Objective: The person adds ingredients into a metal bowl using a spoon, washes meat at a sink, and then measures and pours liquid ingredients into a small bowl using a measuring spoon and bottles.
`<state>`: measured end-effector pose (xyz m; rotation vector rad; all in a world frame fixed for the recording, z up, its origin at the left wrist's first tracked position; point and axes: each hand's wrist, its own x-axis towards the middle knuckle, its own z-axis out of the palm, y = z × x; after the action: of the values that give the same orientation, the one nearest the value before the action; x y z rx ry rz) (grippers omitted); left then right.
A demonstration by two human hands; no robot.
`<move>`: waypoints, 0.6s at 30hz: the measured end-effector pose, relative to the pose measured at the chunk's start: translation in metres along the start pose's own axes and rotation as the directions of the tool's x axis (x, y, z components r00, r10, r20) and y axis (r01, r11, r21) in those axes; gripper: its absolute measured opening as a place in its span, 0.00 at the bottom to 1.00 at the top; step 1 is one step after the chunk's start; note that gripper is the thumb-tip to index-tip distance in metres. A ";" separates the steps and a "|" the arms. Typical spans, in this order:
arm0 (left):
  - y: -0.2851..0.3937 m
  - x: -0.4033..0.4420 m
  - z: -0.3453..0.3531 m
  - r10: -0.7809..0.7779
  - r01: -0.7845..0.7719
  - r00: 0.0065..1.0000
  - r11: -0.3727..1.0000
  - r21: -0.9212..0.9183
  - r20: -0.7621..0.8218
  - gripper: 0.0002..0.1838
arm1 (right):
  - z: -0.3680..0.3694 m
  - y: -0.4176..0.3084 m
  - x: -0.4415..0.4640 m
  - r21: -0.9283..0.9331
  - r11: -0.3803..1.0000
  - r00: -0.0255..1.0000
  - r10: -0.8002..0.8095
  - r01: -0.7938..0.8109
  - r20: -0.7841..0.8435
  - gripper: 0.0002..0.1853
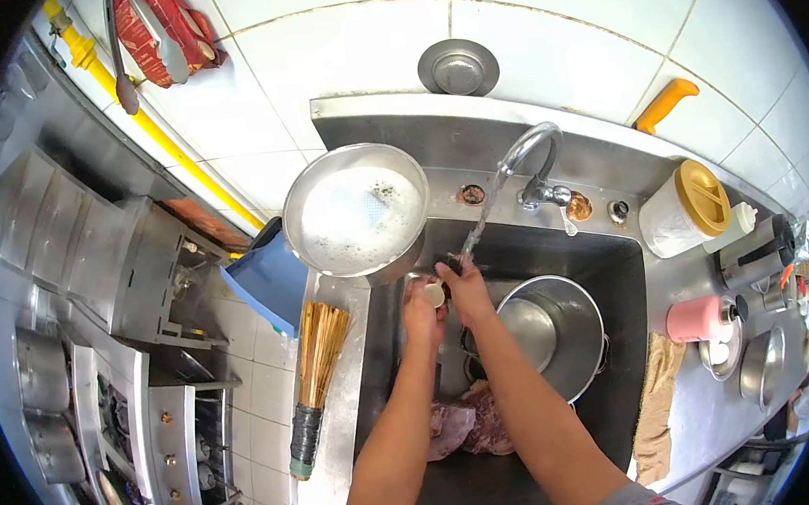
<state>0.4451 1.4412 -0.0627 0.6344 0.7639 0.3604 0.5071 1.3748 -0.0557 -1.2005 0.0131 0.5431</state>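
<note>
Over the sink (614,425), my left hand (421,315) is closed around a thing with a pale, round end (436,295); the rest of it is hidden by the fingers. Right beside it, my right hand (468,295) is closed on a small dark thing (452,263) whose kind I cannot make out. Water runs from the faucet (534,164) down at the hands. A large steel pot (579,334) stands in the sink to the right of my right hand. Below my wrists, between the forearms, lie pieces of raw meat (451,427) on the sink bottom.
A steel bowl of foamy white liquid (357,209) sits at the sink's upper left corner. Below it lies a bundled stick brush (317,371). At right are a brown cloth (659,404), a yellow-lidded container (692,209) and a pink bottle (695,320).
</note>
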 end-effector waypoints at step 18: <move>0.015 -0.020 0.001 0.513 -0.543 0.757 0.149 0.827 0.405 0.38 | -0.019 0.009 0.012 0.050 0.980 0.977 0.185 -0.191 0.108 0.22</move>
<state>0.4314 1.4417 -0.0419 2.0807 0.6328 0.5626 0.5194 1.3649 -0.0743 -1.1171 0.0554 0.7654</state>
